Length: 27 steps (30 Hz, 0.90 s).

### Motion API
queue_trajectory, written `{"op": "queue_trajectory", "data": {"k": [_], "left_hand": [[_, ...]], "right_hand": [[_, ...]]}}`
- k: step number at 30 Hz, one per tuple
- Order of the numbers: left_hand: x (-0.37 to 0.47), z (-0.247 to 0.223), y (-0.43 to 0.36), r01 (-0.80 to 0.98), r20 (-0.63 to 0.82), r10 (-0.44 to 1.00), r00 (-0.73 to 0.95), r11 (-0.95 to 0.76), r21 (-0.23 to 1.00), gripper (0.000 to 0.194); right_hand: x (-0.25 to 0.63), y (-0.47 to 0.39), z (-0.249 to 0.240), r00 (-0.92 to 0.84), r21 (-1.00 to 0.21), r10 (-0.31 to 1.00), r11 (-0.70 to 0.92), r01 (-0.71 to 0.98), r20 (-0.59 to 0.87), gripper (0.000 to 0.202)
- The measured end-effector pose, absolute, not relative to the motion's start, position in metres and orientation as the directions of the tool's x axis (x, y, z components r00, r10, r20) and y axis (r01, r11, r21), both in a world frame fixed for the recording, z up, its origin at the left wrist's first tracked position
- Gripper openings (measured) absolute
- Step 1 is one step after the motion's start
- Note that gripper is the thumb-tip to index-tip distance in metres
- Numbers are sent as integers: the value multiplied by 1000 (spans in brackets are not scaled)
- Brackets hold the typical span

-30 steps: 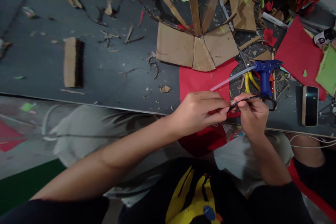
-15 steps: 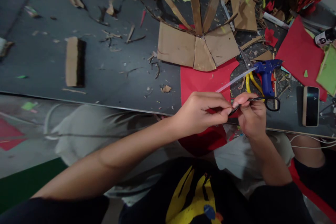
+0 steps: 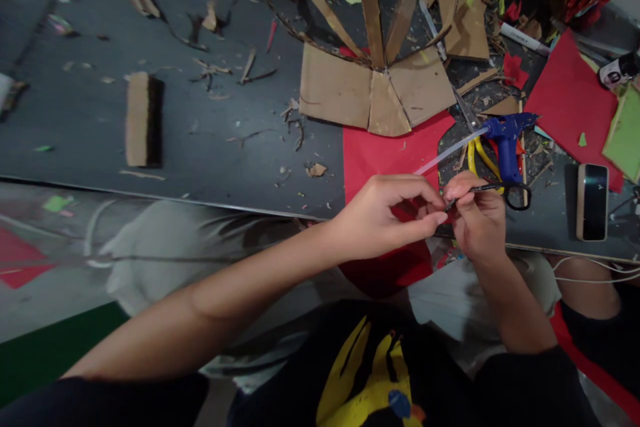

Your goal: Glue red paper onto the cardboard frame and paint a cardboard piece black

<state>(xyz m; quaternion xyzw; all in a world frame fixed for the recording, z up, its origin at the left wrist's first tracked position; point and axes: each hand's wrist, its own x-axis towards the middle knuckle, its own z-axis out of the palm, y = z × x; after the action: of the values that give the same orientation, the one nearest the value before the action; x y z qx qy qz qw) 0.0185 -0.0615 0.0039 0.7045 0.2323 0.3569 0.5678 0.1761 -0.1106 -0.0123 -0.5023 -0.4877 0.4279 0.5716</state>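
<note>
A thin black cord [image 3: 487, 187] with a loop at its end runs through my fingers, just above the table's near edge. My right hand [image 3: 477, 220] is closed, pinching the cord between thumb and forefinger, and the loop sticks out to the right. With thumb and fingertips meeting at the cord's other end, my left hand [image 3: 390, 217] is curled and closed as well; the exact contact is partly hidden. Under and beyond my hands lies a red sheet [image 3: 370, 157]. A cardboard piece with upright strips [image 3: 337, 90] rests on its far part.
Right of the red sheet lie a blue glue gun [image 3: 509, 147] with a long glue stick, yellow-handled scissors [image 3: 473, 157], and a phone-like device [image 3: 593, 203]. A cardboard block [image 3: 137, 120] stands at left. Scraps and a marker [image 3: 525, 39] litter the table [image 3: 225, 167].
My left thumb and fingers have shifted slightly right along the cord and parted a little from each other behind the tips. The cord's loop has moved slightly left; the table things stay put.
</note>
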Motion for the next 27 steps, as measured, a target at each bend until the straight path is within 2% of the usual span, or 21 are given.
{"op": "queue_trajectory", "data": {"k": [4,8,14,20,27], "left_hand": [[18,4,-60,-67,274,721,637,-303,951,6],[17,5,-58,-85,295,690,662,-322,943,11],[18,1,-60,-109,250,694,676,-241,964,14],[19,1,-61,-164,179,676,715,-87,983,14],[20,0,-62,-138,162,697,699,-91,986,16]], "right_hand": [[175,-110,-14,150,-993,981,120,15,121,19],[175,-112,-14,114,-988,988,115,-105,103,13],[172,-112,-10,79,-964,997,26,-264,5,10],[167,-110,-5,78,-906,993,-52,-421,-93,14],[165,-111,-6,74,-893,991,-69,-444,-113,15]]}}
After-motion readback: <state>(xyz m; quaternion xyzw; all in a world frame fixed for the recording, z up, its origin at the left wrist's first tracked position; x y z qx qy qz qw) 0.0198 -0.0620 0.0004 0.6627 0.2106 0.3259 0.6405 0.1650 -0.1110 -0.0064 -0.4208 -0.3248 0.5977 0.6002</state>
